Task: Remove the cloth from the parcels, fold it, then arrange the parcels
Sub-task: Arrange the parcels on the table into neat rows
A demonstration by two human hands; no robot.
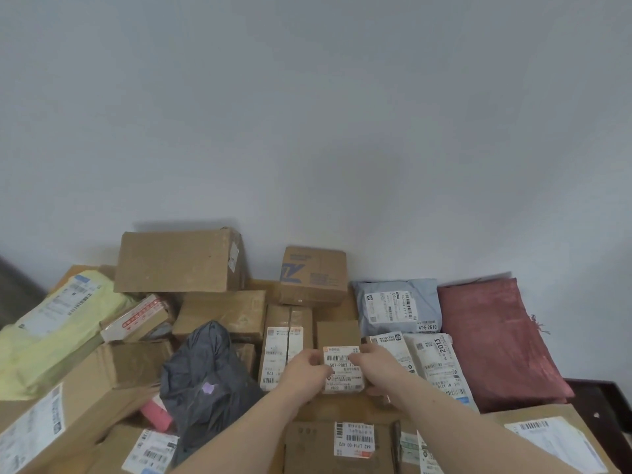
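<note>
Your left hand (304, 369) and right hand (378, 364) both grip one small box (338, 340), fingers curled over the two sides of its white label (342, 369). The box sits in the middle of the pile, just right of a taped box (287, 354) that carries a split label.

The red cloth (492, 343) lies folded at the right end of the pile, against the wall (307, 114), just beside a grey mailer (396, 306) and two white mailers (434, 364). The dark surface (602, 405) shows below the cloth.

Left of your arms a black bag (205, 378) slumps among the boxes, with a pink item (155, 415) just beside its lower left. A yellow mailer (51, 330) lies at the far left. A large box (178, 261) and a blue-printed box (313, 275) sit highest, at the back against the wall. Near you, a flat box (338, 446) with a barcode label lies between your forearms.
</note>
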